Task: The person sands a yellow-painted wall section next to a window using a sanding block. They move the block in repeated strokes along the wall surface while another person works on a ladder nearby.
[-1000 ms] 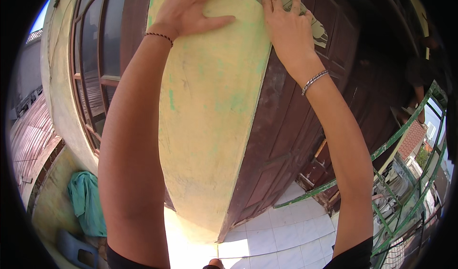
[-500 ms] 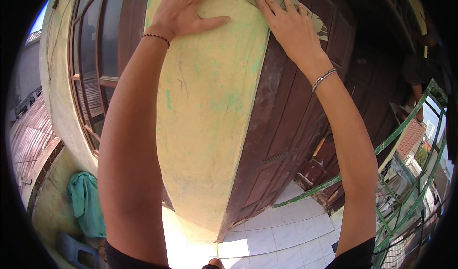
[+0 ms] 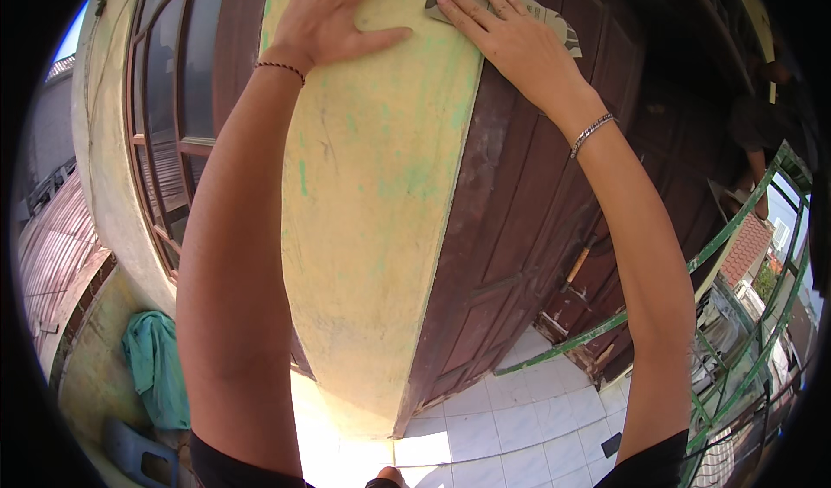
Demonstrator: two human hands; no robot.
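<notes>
My left hand (image 3: 333, 16) lies open on the yellow wall (image 3: 368, 194), fingers spread and thumb stretched to the right; the fingertips run past the upper edge of the picture. With my right hand (image 3: 519, 42) I press a sheet of sandpaper (image 3: 443, 2) against the wall's upper right corner edge. Its tan-grey printed backing shows. Part of the sheet reaches right, over the edge beside the brown door frame (image 3: 485, 168). My right thumb is hidden. Green patches and scuffs show through the wall's yellow paint.
A brown wooden window (image 3: 182, 81) is at left, above a green cloth (image 3: 157, 367) and a grey-blue plastic stool (image 3: 138, 453). Brown panelled doors (image 3: 597, 254) stand at right beside a green metal railing (image 3: 744, 202). Another person's leg (image 3: 755, 163) shows there. White tiles (image 3: 511, 410) cover the floor.
My right hand and the sandpaper have slid left across the corner, onto more of the yellow wall. The left hand stays on the wall, nearly unmoved.
</notes>
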